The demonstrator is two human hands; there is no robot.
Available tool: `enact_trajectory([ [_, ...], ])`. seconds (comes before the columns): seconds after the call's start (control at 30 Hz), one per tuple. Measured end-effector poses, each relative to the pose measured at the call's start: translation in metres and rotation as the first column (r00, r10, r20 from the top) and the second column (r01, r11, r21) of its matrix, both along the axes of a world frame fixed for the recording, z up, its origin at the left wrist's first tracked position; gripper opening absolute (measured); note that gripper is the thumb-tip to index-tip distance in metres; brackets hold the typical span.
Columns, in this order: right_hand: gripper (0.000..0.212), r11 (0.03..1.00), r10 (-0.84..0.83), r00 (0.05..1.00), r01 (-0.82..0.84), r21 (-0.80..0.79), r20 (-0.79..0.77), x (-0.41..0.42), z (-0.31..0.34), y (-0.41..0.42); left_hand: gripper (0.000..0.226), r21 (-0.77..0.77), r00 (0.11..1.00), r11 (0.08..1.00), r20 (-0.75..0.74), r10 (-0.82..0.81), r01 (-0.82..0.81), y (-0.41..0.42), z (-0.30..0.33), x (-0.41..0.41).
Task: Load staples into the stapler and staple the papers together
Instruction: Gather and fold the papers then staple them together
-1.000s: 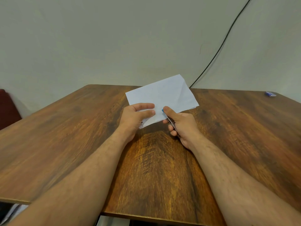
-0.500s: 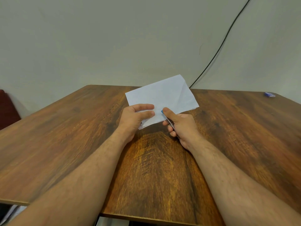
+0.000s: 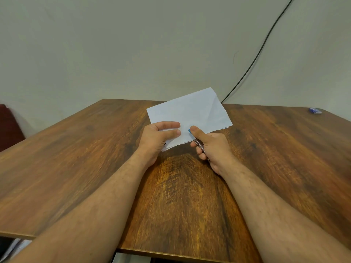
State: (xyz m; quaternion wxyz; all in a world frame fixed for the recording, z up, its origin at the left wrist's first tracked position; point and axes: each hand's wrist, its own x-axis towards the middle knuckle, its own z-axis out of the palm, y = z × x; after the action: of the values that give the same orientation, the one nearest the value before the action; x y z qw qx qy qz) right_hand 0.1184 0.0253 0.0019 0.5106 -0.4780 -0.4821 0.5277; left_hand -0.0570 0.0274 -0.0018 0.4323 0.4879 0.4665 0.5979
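Note:
White papers [image 3: 191, 112] are held tilted up above the middle of the wooden table [image 3: 76, 168]. My left hand [image 3: 157, 137] pinches their near left corner between thumb and fingers. My right hand [image 3: 210, 147] grips a small stapler [image 3: 197, 143] with a blue tip and a metal body, most of it hidden in the fist. The stapler's blue tip sits on the papers' near edge, just right of my left thumb.
A small blue box [image 3: 315, 110] lies at the far right corner of the table. A black cable [image 3: 256, 57] runs down the wall behind the papers. A dark red object [image 3: 9, 126] stands at the left beyond the table.
Hardly anything has moved. Both hands and the papers have stayed in the same place, with the stapler's tip still on the papers' near edge.

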Motion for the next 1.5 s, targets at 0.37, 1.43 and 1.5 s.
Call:
enact_trajectory([
  [0.37,0.039,1.0,0.007,1.0,-0.007,-0.004,-0.007,0.0,0.001,-0.001,0.018,-0.001,0.999,1.0,-0.037,0.018,-0.018,-0.002,0.001,0.0],
  [1.43,0.033,0.984,-0.171,0.983,0.167,-0.068,-0.06,0.027,0.008,0.007,0.028,-0.132,0.996,0.99,0.086,-0.035,0.046,0.001,0.003,-0.021],
  [1.5,0.033,0.983,-0.176,0.983,0.173,-0.06,-0.051,0.028,0.007,0.007,0.028,-0.132,0.996,0.99,0.08,-0.035,0.046,0.0,0.003,-0.02],
])
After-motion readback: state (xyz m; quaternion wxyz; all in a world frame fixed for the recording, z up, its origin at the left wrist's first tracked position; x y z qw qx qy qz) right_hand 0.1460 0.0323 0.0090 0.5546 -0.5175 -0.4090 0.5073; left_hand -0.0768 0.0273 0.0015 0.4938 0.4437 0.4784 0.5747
